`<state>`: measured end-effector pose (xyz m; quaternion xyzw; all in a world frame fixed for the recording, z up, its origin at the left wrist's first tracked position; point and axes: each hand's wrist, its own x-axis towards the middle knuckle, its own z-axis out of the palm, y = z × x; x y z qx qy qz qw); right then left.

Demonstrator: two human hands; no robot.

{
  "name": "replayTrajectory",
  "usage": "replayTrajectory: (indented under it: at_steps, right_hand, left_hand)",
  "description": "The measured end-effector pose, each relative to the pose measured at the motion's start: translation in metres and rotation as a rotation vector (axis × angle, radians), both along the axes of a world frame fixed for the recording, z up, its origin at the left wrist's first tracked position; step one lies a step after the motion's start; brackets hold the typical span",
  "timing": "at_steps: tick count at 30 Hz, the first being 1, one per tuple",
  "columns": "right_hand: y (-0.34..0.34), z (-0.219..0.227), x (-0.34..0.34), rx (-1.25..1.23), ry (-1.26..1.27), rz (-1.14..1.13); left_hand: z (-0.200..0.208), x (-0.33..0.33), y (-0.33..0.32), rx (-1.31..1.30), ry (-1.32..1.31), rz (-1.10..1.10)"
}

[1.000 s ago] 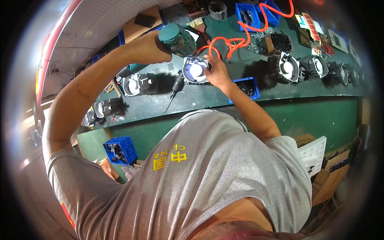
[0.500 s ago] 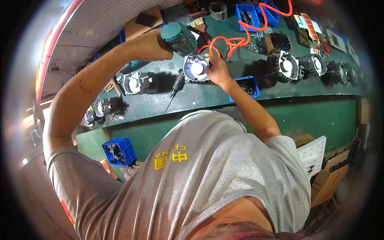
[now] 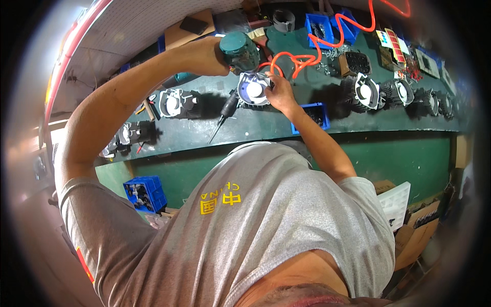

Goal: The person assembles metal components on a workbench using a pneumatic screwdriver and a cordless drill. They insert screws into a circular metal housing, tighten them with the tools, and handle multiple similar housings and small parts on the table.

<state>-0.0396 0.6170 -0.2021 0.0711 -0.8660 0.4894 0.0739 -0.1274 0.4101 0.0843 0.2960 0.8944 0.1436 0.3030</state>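
Observation:
In my left hand [image 3: 212,60] is a teal power drill [image 3: 236,45], closed in my grip at the top of the view. The drill overlaps the far left rim of a round housing [image 3: 252,94], its bit hidden. This housing has a white rim and a bright white centre. The fingers of my right hand [image 3: 279,93] are pressed together at its right edge; whether they hold a small part is hidden. A black-handled tool with a long thin shaft [image 3: 228,108] lies on the bench just left of the housing.
Similar finned housings stand left [image 3: 174,104] and right [image 3: 366,92] on the green bench [image 3: 266,128]. A blue tray of dark parts [image 3: 310,116] lies near my right forearm. An orange coiled hose [image 3: 302,60] crosses behind. A blue crate [image 3: 146,194] stands below, left.
The drill and my left hand have shifted slightly right and down, nearer the housing's rim. My right hand stays at the housing's right edge. The whole view has shifted a little.

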Motion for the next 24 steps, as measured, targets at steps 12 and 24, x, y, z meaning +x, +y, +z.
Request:
replayTrajectory:
  at_steps: [12, 24]
  right_hand:
    - [0.003, 0.007, -0.001, 0.054, -0.036, -0.002]
    - [-0.001, 0.004, 0.001, -0.016, -0.054, 0.004]
  left_hand:
    - [0.006, 0.038, -0.052, 0.425, 0.074, 0.196]
    - [-0.231, 0.251, -0.184, 0.282, 0.320, 0.498]
